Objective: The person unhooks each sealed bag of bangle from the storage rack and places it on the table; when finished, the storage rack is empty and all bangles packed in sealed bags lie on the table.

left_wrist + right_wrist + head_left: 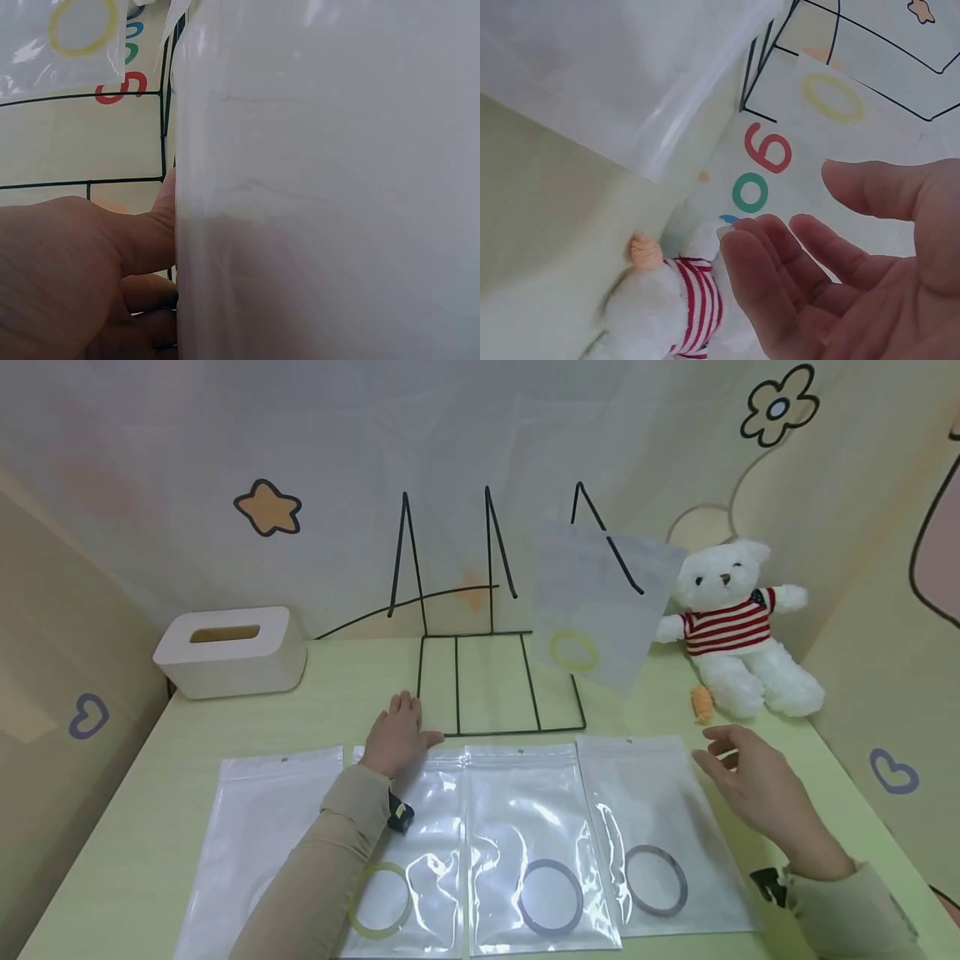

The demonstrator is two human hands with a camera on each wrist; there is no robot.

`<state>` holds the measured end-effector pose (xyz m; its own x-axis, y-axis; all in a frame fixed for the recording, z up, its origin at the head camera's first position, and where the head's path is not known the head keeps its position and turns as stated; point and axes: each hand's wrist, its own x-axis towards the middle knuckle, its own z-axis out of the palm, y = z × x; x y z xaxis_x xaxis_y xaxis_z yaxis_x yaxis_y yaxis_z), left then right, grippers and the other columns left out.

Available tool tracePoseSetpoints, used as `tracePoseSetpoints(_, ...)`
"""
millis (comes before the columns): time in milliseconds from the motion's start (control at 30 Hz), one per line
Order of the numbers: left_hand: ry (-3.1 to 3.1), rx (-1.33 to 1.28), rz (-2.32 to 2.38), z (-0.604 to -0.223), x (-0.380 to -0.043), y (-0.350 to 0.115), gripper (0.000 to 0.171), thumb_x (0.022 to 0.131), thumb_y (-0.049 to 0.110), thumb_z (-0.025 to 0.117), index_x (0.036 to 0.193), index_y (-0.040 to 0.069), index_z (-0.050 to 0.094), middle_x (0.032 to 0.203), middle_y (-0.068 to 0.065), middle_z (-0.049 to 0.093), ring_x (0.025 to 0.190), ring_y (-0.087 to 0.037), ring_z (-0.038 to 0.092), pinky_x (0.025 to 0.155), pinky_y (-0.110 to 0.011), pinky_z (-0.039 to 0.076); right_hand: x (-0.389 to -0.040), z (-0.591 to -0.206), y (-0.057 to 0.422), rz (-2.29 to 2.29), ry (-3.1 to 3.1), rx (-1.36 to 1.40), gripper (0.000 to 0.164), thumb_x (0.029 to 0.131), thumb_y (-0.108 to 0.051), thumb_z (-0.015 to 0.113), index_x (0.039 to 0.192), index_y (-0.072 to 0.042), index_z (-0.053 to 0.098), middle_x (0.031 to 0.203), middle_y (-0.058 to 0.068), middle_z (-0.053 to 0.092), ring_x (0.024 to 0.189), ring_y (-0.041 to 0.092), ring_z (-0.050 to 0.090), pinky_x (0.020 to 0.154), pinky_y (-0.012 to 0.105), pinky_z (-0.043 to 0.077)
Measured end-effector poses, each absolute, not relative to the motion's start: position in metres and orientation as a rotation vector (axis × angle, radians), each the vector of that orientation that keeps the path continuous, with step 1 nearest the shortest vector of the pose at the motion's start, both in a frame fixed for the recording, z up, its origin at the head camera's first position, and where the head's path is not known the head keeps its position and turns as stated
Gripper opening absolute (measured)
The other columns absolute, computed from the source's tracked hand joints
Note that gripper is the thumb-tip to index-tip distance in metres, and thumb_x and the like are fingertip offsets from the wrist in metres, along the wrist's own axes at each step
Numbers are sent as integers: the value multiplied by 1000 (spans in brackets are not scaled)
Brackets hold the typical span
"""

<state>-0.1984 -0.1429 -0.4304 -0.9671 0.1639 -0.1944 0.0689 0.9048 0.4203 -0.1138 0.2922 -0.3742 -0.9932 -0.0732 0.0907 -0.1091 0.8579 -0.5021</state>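
My left hand [397, 735] rests at the near left corner of a black wire rack [457, 685], fingers pointing forward and thumb out to the right. In the left wrist view a glossy white surface hides part of those fingers. A clear zip bag [600, 577] with a yellow ring hangs from the rack's right hook. My right hand [757, 785] hovers right of the flat bags, its fingers loosely bent and holding nothing. Side by side in front lie several zip bags, among them one with a yellow ring [408, 893], one with a purple ring [495, 827] and one with a brownish ring [637, 802].
A white tissue box [228, 672] stands at the back left. At the back right sits a white teddy bear [727, 631] in a striped shirt, beside a small orange object [702, 704]. Patterned cloth walls [337, 443] enclose the table's back and sides.
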Motion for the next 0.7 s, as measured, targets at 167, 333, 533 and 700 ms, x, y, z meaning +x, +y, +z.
tracePoseSetpoints(167, 2841, 173, 619, -429, -197, -142, 79, 97, 39, 57, 150, -8, 20, 157, -27, 9, 146, -38, 6, 117, -51, 11, -119, -361, 287, 809, -2884, 192, 43, 99, -26, 57, 124, 9, 54, 104, 23, 61, 93, 39, 60, 66, 41, 49)
tracePoseSetpoints(333, 2844, 172, 612, -428, -197, -142, 79, 98, 39, 56, 150, -8, 20, 157, -27, 9, 146, -38, 6, 117, -51, 11, -129, -341, 279, 860, -2762, 241, 41, 99, -23, 57, 123, 10, 54, 114, 26, 55, 101, 41, 54, 74, 38, 46)
tracePoseSetpoints(533, 2836, 167, 630, -428, -198, -143, 80, 97, 39, 57, 150, -8, 19, 157, -27, 8, 146, -38, 5, 117, -51, 10, -141, -317, 269, 910, -2650, 220, 39, 99, -25, 56, 121, 7, 56, 116, 23, 53, 106, 38, 52, 70, 10, 37)
tracePoseSetpoints(700, 2829, 165, 636, -429, -198, -143, 80, 97, 39, 57, 150, -8, 18, 157, -26, 8, 146, -38, 4, 117, -50, 9, -151, -304, 264, 929, -2567, 173, 39, 98, -28, 57, 118, 5, 58, 113, 21, 55, 104, 36, 54, 69, 6, 35)
